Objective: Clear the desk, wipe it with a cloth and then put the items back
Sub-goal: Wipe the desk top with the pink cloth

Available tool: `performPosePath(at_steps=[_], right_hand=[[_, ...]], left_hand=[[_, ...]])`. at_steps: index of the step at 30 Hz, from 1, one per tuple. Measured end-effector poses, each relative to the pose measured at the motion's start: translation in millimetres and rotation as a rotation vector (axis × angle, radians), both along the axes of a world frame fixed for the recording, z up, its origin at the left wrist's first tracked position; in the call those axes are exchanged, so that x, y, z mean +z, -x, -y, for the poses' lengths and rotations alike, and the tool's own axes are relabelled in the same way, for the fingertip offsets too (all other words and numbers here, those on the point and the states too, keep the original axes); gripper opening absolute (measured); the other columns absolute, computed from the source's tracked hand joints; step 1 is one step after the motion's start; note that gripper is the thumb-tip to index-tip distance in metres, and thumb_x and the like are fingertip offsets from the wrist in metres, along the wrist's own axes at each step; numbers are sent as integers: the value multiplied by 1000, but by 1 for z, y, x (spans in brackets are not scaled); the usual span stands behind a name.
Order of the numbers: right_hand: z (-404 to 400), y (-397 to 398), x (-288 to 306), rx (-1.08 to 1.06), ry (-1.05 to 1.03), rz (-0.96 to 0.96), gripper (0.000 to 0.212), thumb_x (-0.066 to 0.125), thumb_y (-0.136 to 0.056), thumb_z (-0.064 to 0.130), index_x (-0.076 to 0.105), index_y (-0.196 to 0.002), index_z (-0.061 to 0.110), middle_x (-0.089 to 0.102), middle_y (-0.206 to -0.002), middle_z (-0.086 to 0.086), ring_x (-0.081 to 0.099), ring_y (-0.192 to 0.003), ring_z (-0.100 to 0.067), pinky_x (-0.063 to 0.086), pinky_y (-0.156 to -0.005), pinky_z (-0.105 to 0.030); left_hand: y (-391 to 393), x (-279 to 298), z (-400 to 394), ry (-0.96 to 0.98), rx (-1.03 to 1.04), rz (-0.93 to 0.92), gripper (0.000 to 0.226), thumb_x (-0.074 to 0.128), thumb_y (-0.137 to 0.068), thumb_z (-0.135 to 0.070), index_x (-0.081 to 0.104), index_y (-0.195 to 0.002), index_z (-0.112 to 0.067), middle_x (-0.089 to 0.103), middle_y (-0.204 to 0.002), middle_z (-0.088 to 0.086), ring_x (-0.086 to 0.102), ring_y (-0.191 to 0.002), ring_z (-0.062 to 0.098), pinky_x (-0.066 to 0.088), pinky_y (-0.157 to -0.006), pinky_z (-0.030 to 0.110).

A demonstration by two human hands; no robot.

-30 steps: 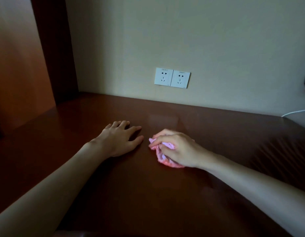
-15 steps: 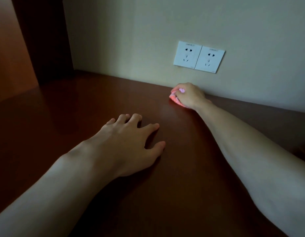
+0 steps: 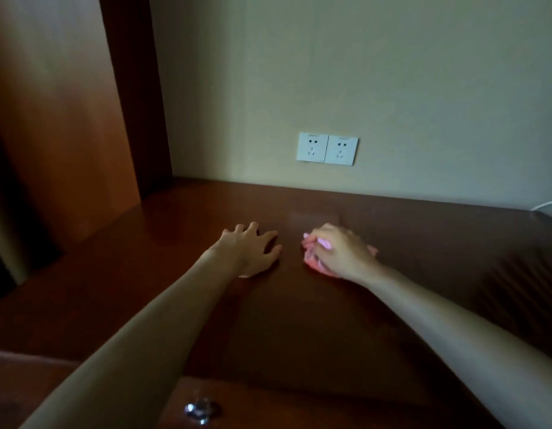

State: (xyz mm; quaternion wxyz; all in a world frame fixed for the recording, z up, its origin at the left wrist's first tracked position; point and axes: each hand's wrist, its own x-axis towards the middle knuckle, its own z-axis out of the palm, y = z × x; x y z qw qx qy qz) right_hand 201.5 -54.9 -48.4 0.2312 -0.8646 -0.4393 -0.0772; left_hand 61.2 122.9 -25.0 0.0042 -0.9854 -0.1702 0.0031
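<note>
I've got the left hand [image 3: 253, 252] spread flat on the dark wooden desk [image 3: 299, 320], fingers apart, holding nothing. Just right of it, the right hand [image 3: 339, 252] grips the bunched pink cloth [image 3: 313, 263] against the desktop, mid-desk. Two white wall sockets [image 3: 327, 148] sit beyond, on the far wall.
</note>
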Motion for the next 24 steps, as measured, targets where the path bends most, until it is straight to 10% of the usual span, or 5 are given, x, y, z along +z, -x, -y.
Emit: performPosePath(at_steps=[10,20,24], right_hand=[[105,95,-8,114,-46,18,36,52,-95,26,66,-125,38,59,-127,23,55,-117,1,48,-94,-25],[52,52,-2,-53,12,33,30,53,-93,25,70,-116,33,68,-115,4,64,-110,-23,49,-88,-34],[106,129,-5,88,-27,49,31,51,-94,29,72,-116,35,66,-120,16,61,-116,-3,50,-94,-27]], left_hand=[[104,-32,107,102,49,243,76,24,-87,-81,6,-155,-52,1,-169,3,4,-154,34,10,-122,57],[102,-41,105,123,100,235,72,21,-87,-82,23,-153,-52,19,-165,-1,11,-153,28,8,-124,52],[104,-42,106,114,94,243,75,18,-86,-82,23,-154,-50,20,-165,1,11,-152,29,9,-124,51]])
